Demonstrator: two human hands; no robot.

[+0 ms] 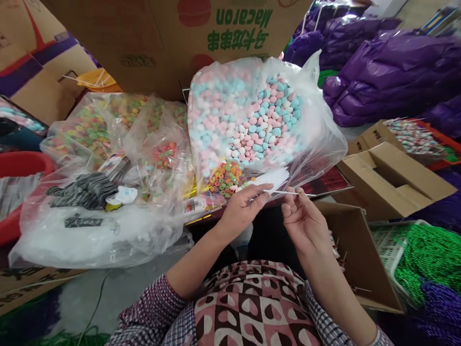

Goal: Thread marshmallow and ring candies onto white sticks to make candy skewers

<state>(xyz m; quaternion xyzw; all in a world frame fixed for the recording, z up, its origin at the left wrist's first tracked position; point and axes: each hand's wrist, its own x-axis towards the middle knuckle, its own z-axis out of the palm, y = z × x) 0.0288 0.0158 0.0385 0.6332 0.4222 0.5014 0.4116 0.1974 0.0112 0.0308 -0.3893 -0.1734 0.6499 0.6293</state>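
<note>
Here, near the centre of the frame, a thin white stick lies level between two bare hands. The left hand is closed in a pinch, thumb and fingers gripping the stick's left part; the right hand, palm partly showing, has its fingers loosely curled, their tips holding the stick farther right. Just above the left hand are a heap of candy rings and a fan of white sticks. Behind them, upper centre, a clear bag holds pink, blue and white sweets. A dark striped cloth lies on plastic at left, and an open box stands lower right, beside the right forearm.
</note>
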